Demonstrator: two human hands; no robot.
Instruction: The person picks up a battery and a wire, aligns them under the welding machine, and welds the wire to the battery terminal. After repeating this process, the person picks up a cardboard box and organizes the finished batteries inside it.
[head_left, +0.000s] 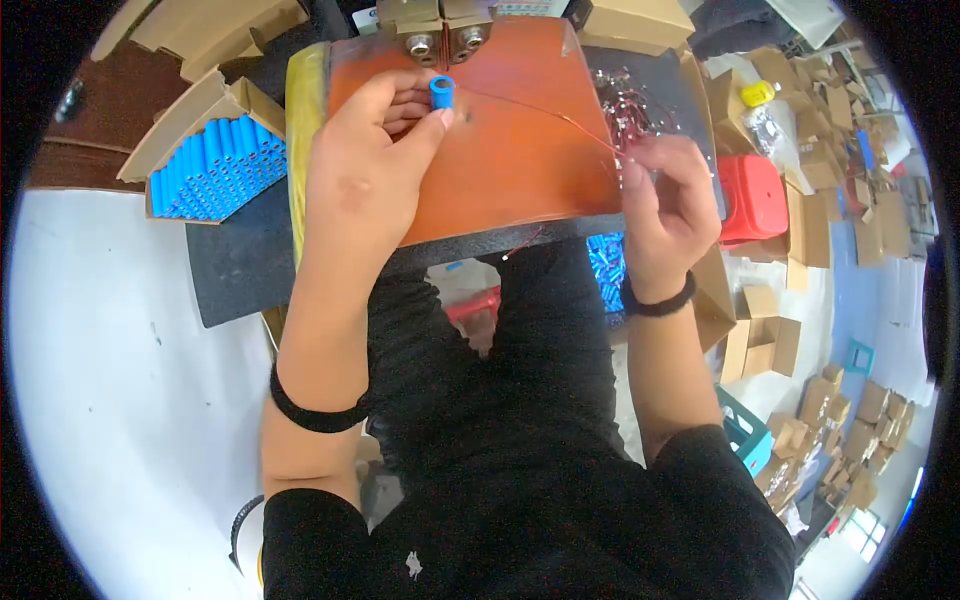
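Over an orange work mat [520, 180], my left hand [362, 170] pinches a blue-wrapped cylindrical battery cell [442, 97] between thumb and fingers, its round end facing up. A thin red wire [545, 110] stretches from beside the cell across to my right hand [672, 215]. That hand's thumb and index finger are closed on the wire. Whether the wire's left end touches the cell is too fine to make out. Just beyond the cell stands a machine [440, 40] with two round metal fittings.
An open cardboard box [165, 150] at left holds many upright blue cells [218, 165]. Red wires with small connectors [635, 105] lie heaped at the right. One loose wire [525, 243] hangs over the near edge. Beside the table are a red plastic stool [752, 198] and cardboard boxes [765, 345].
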